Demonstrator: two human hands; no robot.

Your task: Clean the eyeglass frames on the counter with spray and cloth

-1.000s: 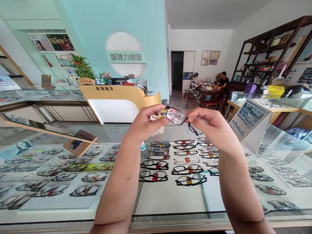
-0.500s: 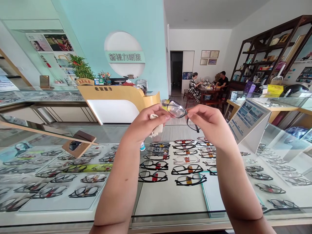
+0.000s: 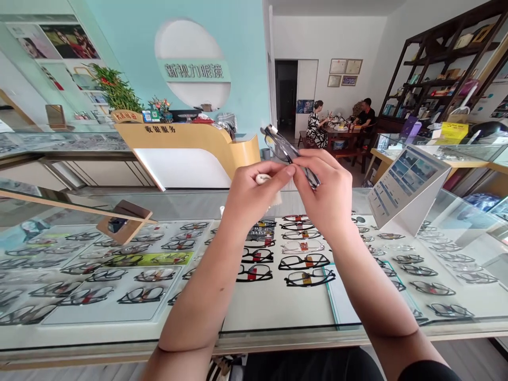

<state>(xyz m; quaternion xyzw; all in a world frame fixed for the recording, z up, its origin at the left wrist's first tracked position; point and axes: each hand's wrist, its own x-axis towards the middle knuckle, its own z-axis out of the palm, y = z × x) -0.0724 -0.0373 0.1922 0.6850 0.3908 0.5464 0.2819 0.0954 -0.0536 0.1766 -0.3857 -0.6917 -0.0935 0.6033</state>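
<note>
Above the glass counter, a pair of dark-framed eyeglasses (image 3: 280, 144) tilts up and to the left, seen nearly edge-on. My right hand (image 3: 328, 185) is closed on the frame, with the thumb and fingers pinching it. A cream cloth (image 3: 277, 199) is bunched in my left hand (image 3: 254, 196), which is closed around it. The left thumb tip meets the right fingertips beside the eyeglasses. Whether the left fingers also grip the frame is hidden.
Below my arms, a glass display counter (image 3: 254, 312) holds rows of eyeglasses (image 3: 304, 261). A tilted wooden stand (image 3: 126, 222) is at left, a white sign (image 3: 408, 185) at right. Beyond are a cashier desk (image 3: 178, 140) and two people seated at a table (image 3: 345, 132).
The eyeglasses have turned from lens-facing to nearly edge-on. My hands have come together, the left moving right with the cloth. The view has tilted downward.
</note>
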